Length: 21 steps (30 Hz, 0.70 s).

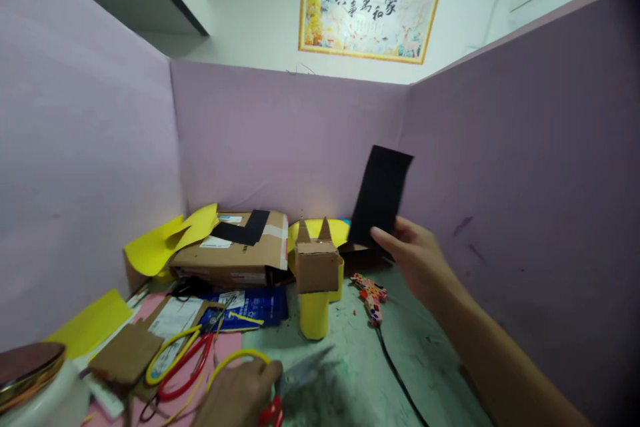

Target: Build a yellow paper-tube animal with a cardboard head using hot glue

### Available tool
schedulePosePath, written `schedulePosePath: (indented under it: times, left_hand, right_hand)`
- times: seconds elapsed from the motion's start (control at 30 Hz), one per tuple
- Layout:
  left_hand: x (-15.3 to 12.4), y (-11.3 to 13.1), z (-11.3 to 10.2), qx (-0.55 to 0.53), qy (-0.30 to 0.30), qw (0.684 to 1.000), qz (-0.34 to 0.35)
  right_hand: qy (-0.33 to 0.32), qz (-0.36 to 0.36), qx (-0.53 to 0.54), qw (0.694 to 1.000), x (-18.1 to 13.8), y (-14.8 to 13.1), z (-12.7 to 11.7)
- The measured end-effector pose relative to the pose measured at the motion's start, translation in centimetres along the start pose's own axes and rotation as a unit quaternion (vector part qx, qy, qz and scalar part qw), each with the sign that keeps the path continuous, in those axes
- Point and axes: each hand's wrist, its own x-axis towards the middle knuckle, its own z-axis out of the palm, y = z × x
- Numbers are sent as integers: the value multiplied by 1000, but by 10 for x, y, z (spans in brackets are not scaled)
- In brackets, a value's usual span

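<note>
My right hand pinches the lower edge of a black rectangular sheet and holds it upright near the right purple partition. My left hand, at the bottom edge of the view, grips scissors with yellow and red handles, blades pointing right. Between the hands stands a cardboard box figure with two pointed ears on a yellow tube.
A cardboard box with a black piece and yellow sheets lies at the back left. Another pair of red-and-yellow scissors, cardboard scraps and a blue packet lie in front. A patterned glue gun with black cord sits right of the figure.
</note>
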Motion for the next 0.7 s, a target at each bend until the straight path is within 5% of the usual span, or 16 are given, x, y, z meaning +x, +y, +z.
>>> schedulePosePath:
  times: [0.07,0.13,0.2,0.3,0.43,0.5,0.63,0.7]
  left_hand:
    - [-10,-15,-16,-49,44,996,-67]
    - [-17,-30,-25,-70,64,983,-155]
    - [-21,-41,-25,-73,64,970,-221]
    - [-21,-46,-17,-84,52,960,-260]
    - [-18,-38,-13,-112,47,959,-257]
    - [-19,-33,-19,-120,57,958,-255]
    - [-20,-29,-30,-129,73,951,-271]
    - [-19,-26,-29,-144,63,945,-285]
  right_hand:
    - [-106,68,-12,992,-44,-6,3]
    - [-261,205,-8,943,-84,6,16]
    - [-333,284,29,899,-111,36,38]
    - [-283,306,0,909,-122,92,74]
    - [-215,258,-211,918,-108,132,93]
    - [-269,196,-339,880,-104,127,90]
    - [-338,122,-561,746,-97,92,88]
    - [-322,106,-570,748,-90,72,100]
